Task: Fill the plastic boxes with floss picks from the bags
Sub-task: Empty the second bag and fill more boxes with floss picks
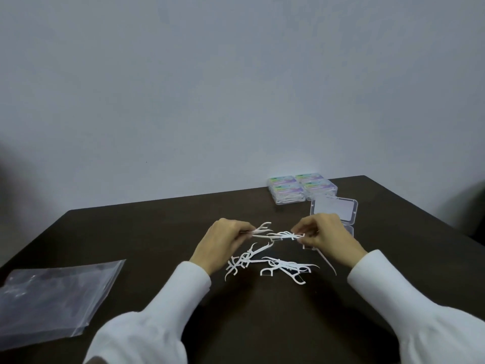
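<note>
Several white floss picks (273,265) lie loose on the dark table (262,324) in front of me. My left hand (223,240) pinches a few floss picks (262,229) just above the pile. My right hand (325,232) pinches another small bunch of picks (286,235), the two bunches nearly meeting. Behind my right hand an open clear plastic box (334,210) lies with its lid up, partly hidden by the hand. Closed, filled plastic boxes (301,187) are stacked at the table's far edge.
Flat clear plastic bags (52,292) lie at the table's near left. A plain pale wall (236,88) rises behind the table. The table's far edge runs just behind the stacked boxes, and a dark shape sits at the right edge of view.
</note>
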